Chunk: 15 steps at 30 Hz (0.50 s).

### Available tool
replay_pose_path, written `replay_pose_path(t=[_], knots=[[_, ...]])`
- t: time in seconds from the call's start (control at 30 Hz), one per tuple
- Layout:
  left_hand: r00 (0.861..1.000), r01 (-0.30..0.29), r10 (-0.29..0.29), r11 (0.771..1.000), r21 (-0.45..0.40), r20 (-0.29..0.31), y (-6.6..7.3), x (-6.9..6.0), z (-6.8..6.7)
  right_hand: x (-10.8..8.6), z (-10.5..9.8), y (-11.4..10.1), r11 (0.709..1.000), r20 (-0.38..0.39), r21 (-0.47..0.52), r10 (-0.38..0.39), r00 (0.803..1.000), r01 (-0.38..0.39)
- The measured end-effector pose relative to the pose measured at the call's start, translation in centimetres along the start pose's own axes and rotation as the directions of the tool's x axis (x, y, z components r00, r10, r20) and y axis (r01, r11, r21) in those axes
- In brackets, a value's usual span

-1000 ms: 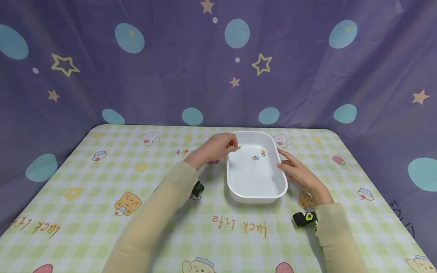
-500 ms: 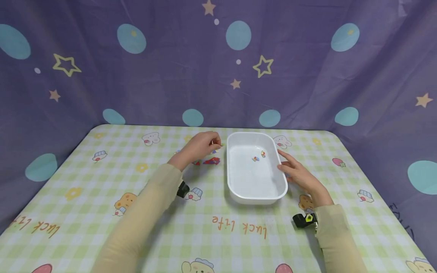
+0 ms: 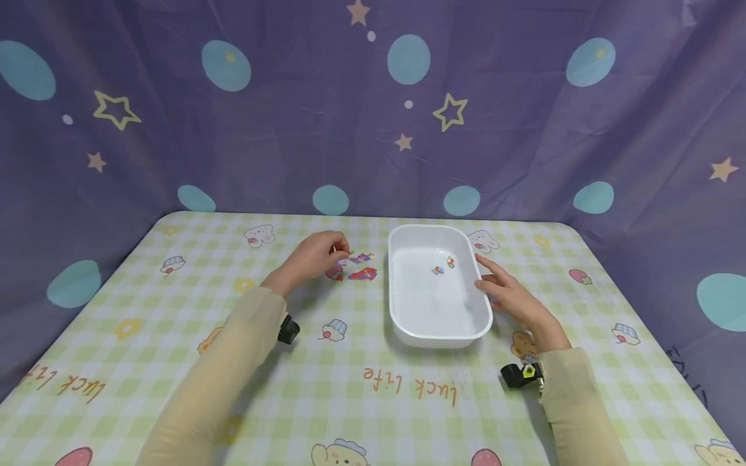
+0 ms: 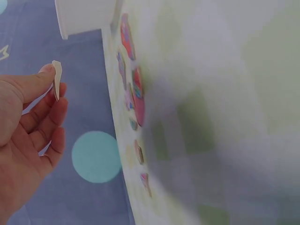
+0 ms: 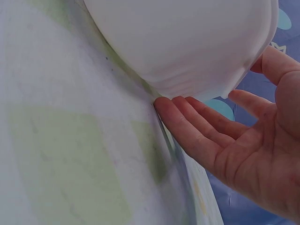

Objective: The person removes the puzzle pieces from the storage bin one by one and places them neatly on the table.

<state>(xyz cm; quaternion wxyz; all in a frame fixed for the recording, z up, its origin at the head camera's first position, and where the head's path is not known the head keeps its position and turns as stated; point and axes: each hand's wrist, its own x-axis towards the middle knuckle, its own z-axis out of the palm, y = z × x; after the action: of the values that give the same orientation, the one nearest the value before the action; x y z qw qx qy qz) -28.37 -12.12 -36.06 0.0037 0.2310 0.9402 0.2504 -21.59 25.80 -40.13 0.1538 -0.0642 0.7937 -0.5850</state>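
Note:
In the head view my left hand [image 3: 315,254] hovers left of the white plastic box. Its thumb and fingertips pinch a small flat piece [image 4: 57,78], whose pale side faces the left wrist camera. Under and beside that hand lie several colourful flat pieces, among them a red and blue piece [image 3: 363,274] and a purple piece [image 3: 361,257]. The box [image 3: 434,341] stands on the table with two small colourful pieces [image 3: 438,270] inside. My right hand [image 3: 513,299] touches the box's right wall, its fingers fairly straight against the outside.
A green and white checked tablecloth [image 3: 396,421] with printed cartoon pictures covers the table. Behind it hangs a purple curtain [image 3: 291,129] with stars and blue dots. Black wrist cameras [image 3: 521,375] sit under both wrists.
My left hand has moved left from above the box to the loose pieces, still pinching the small piece. The right hand and the box have stayed put.

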Motion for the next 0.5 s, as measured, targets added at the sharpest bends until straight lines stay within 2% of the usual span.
replay_pose_path(t=[0.13,0.5], knots=[[1.000,-0.004,0.004,1.000,0.017,0.007,-1.1,-0.5,0.1,0.0,-0.1,0.1,1.000,0.003,0.000,-0.004,1.000,0.004],[0.998,0.035,-0.037,0.999,0.032,0.060,-4.3,-1.8,0.6,0.2,-0.2,0.2,1.000,0.006,0.008,0.000,1.000,-0.001]])
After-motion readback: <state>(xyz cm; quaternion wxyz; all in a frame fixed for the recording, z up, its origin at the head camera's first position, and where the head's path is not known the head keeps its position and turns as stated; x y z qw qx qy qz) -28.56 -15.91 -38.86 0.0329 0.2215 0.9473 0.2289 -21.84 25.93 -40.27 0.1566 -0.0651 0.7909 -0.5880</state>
